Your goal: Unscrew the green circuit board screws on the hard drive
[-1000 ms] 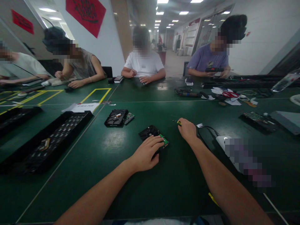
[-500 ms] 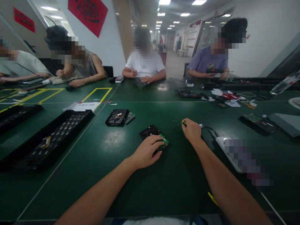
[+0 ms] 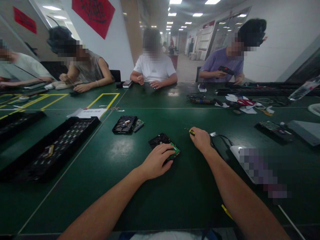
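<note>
My left hand (image 3: pixel 160 160) rests over a hard drive (image 3: pixel 160 139) lying flat on the green table, its fingers bent across the green circuit board side and the thumb at the near edge. To the right, my right hand (image 3: pixel 200 140) is closed around what looks like a screwdriver (image 3: pixel 192 132) with a yellow-and-black handle; its shaft is hidden. A few tiny screws (image 3: pixel 186 128) lie just left of that fist. Farther off, a second hard drive (image 3: pixel 124 125) has a loose circuit board (image 3: pixel 138 125) beside it.
Long black trays (image 3: pixel 55 146) lie on the left. At right are a white power strip (image 3: pixel 243 163) with a cable, another drive-like unit (image 3: pixel 275 131) and a grey box (image 3: pixel 306 131). Several people work across the table, near tools (image 3: pixel 202 101) and a plastic bottle (image 3: pixel 303 89).
My right hand has moved slightly left with the screwdriver, close to the tiny screws. My left hand stays on the hard drive. Across the table, the person in purple has turned a held tool.
</note>
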Tool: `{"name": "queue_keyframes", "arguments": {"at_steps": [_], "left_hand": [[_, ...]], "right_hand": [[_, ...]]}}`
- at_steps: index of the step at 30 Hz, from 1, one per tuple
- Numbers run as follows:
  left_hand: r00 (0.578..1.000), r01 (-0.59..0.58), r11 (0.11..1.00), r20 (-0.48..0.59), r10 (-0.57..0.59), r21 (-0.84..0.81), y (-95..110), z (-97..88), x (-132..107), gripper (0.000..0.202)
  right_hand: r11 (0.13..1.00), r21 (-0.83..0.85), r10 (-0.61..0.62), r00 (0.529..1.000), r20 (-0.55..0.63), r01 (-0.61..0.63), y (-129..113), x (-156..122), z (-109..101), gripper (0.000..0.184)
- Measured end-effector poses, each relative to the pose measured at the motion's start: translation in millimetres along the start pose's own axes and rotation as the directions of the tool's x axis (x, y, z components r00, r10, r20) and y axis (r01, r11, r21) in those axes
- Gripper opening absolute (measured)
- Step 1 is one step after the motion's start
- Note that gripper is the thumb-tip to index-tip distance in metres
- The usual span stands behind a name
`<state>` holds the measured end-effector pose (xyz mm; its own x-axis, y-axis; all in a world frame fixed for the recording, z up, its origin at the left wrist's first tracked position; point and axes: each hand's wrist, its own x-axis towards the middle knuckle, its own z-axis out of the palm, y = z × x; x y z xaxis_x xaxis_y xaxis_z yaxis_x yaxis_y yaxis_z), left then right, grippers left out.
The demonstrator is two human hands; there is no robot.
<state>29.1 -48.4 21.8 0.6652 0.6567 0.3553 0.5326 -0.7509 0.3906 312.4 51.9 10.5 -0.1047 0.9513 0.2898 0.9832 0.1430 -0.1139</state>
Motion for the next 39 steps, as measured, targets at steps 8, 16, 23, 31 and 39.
{"name": "queue_keyframes", "arguments": {"at_steps": [8,16,23,31,39], "left_hand": [[0.971,0.133,0.990,-0.195,-0.137,-0.034,-6,0.2,-1,0.039],[0.828,0.411,0.911,-0.432,-0.358,0.031,-36,4.7,-4,0.026],[0.819,0.443,0.896,-0.407,-0.405,0.001,-39,6.0,-5,0.027],[0.806,0.457,0.888,-0.398,-0.438,-0.051,-38,3.5,-5,0.024],[0.805,0.467,0.882,-0.386,-0.451,-0.055,-38,5.3,-5,0.024]], "right_hand": [[1.000,-0.005,0.012,1.000,-0.029,-0.012,2,-1,-1,0.013],[0.997,-0.049,0.055,0.996,-0.067,-0.059,2,-2,-2,0.011],[0.997,-0.079,0.008,1.000,0.002,-0.008,-5,-4,-9,0.015],[0.996,-0.091,-0.021,0.999,0.024,0.023,-8,-8,-12,0.016],[0.995,-0.103,0.012,1.000,0.021,-0.010,-10,-5,-14,0.017]]}}
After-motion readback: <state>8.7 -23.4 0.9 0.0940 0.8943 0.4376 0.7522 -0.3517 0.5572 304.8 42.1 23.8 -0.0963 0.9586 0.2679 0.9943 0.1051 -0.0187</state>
